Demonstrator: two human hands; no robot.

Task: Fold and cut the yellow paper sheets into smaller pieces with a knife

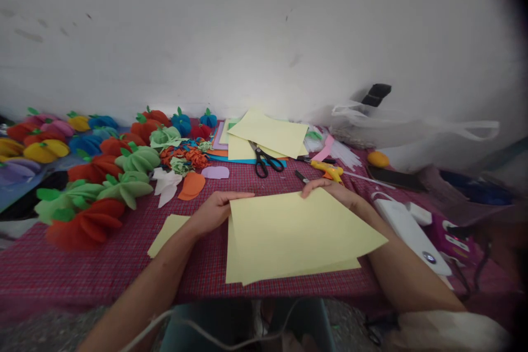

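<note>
A stack of pale yellow paper sheets (292,236) lies tilted on the red checked tablecloth (103,264) in front of me. My left hand (214,210) grips the stack's far left corner, fingers closed over the edge. My right hand (330,190) holds the far right edge, its fingers curled on the top of the sheets. A smaller yellow piece (167,234) lies flat under my left forearm.
Black scissors (264,160) lie beyond the stack, near more yellow sheets (268,133) and a yellow glue gun (328,169). Paper pumpkins in orange, green, blue and yellow (103,176) crowd the left side. A white device (406,228) and a black phone (394,177) lie at right.
</note>
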